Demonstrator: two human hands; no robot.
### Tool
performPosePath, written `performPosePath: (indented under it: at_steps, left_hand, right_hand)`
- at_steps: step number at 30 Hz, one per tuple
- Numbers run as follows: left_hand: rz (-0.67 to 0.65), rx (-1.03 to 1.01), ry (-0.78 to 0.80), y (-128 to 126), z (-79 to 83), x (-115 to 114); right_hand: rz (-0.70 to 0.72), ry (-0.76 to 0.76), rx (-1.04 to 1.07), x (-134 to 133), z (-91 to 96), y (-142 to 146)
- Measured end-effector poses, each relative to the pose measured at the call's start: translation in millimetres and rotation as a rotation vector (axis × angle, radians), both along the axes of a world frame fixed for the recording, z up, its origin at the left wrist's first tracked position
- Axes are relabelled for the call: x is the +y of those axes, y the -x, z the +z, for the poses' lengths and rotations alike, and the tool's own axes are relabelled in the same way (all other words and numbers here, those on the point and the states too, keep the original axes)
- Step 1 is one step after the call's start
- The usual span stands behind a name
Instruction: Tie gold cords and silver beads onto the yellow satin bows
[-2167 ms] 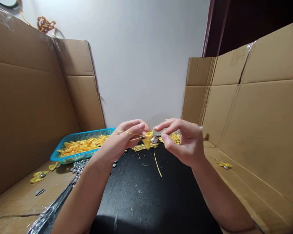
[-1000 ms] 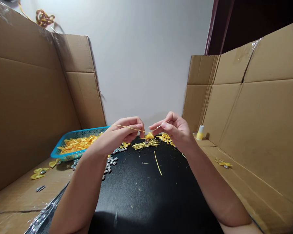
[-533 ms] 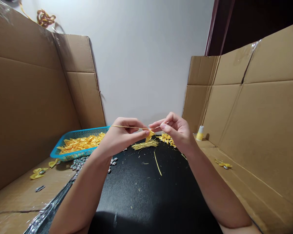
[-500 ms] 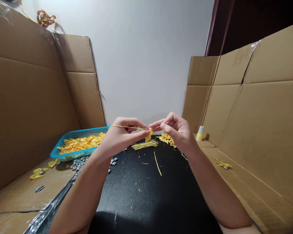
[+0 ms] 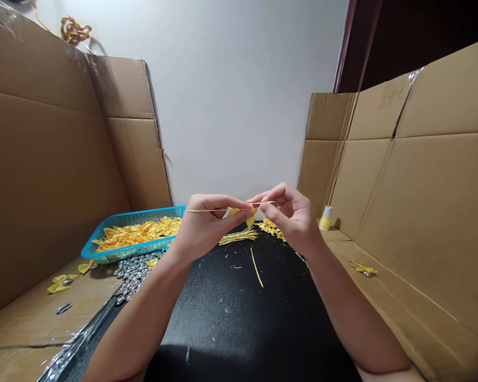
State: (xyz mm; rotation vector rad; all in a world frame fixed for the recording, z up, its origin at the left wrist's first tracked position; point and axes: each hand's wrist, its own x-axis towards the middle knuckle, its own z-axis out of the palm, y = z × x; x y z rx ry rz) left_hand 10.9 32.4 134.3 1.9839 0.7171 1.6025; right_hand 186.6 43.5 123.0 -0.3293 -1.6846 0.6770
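Observation:
My left hand (image 5: pixel 207 223) pinches a small yellow ribbon bow (image 5: pixel 250 217) between thumb and fingertips, above the far part of the black table (image 5: pixel 239 307). A thin gold wire (image 5: pixel 205 210) runs across the back of that hand toward the bow. Close beside it, my right hand (image 5: pixel 292 215) has thumb and forefinger pinched at the other end of the thin wire, which shows pale near its fingertips. The bow's middle is partly covered by fingers. Below the hands lies a bundle of gold wire ties (image 5: pixel 239 236).
On the left stands a blue basket (image 5: pixel 129 255) of yellow bows, with silver beads (image 5: pixel 133 273) in front. More yellow pieces (image 5: pixel 271 227) lie behind my right hand. A thread spool (image 5: pixel 325 218) stands at right. Cardboard walls (image 5: pixel 430 191) flank both sides.
My left hand has shifted right, closer to my right hand, carrying the bow. More of the bow and of the silver beads is visible. My right hand has barely moved.

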Motion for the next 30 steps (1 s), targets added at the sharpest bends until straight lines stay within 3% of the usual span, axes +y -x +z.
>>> performPosePath:
  at_steps: [2, 6, 11, 14, 17, 20, 25, 30]
  left_hand:
    - [0.004, -0.012, -0.016, -2, -1.0, 1]
    - [0.097, 0.086, -0.072, -1, -0.1, 0]
    - [0.116, 0.286, -0.150, 3, 1.2, 0]
    - [-0.033, 0.305, -0.059, 5, 1.8, 1]
    - [-0.245, 0.308, 0.151, 8, 3.1, 2]
    - [-0.317, 0.322, 0.286, 11, 5.5, 4]
    - [-0.256, 0.334, 0.242, 14, 8.0, 1]
    - [-0.131, 0.322, 0.212, 8, 5.7, -4]
  right_hand:
    - [0.019, 0.006, -0.062, 1, 0.6, -1]
    - [0.209, 0.022, -0.193, 6, 5.9, -11]
    - [0.023, 0.047, -0.287, -2, 11.4, -18]
    - [0.062, 0.129, -0.369, -5, 10.2, -12]
    - [0.183, 0.194, -0.423, -1, 6.7, -3]
    - [0.203, 0.240, -0.455, 2, 4.0, 2]
    - [-0.023, 0.163, -0.504, -7, 0.8, 9]
    - [-0.352, -0.057, -0.516, -20, -11.6, 29]
